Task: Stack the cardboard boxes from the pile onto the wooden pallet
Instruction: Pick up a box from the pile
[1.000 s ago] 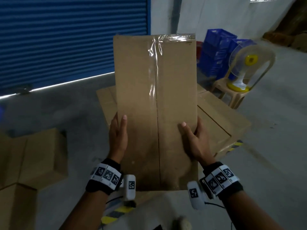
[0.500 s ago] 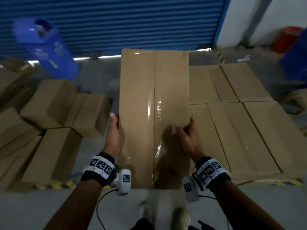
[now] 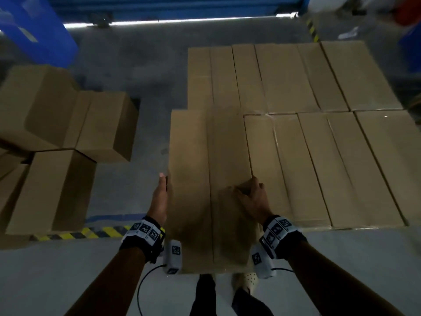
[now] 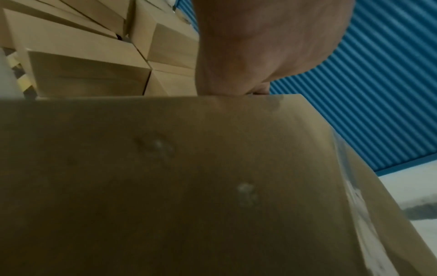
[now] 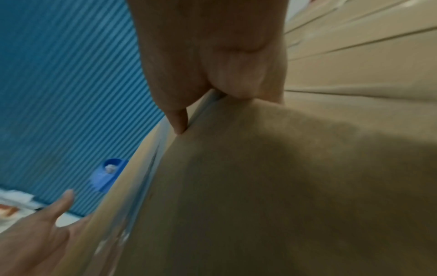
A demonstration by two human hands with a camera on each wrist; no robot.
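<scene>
I hold a long taped cardboard box (image 3: 209, 179) lengthwise in front of me, at the left end of the near row of stacked boxes (image 3: 330, 165). My left hand (image 3: 161, 195) lies flat against the box's left side, fingers straight. My right hand (image 3: 250, 199) grips the box's right edge, thumb on top near the seam and fingers curled over the side. In the right wrist view the thumb (image 5: 177, 112) presses beside the tape. The pallet is hidden under the boxes. I cannot tell whether the held box rests on anything.
The pile of loose boxes (image 3: 59, 133) sits on the floor at the left. A blue bin (image 3: 34, 26) stands at the far left, before the blue shutter (image 3: 182, 3). Yellow-black tape (image 3: 75, 233) marks the floor. Bare floor lies between pile and stack.
The view has tipped down and the box has come lower, in line with the near row's left end. My right hand has shifted from the box's top to its right edge.
</scene>
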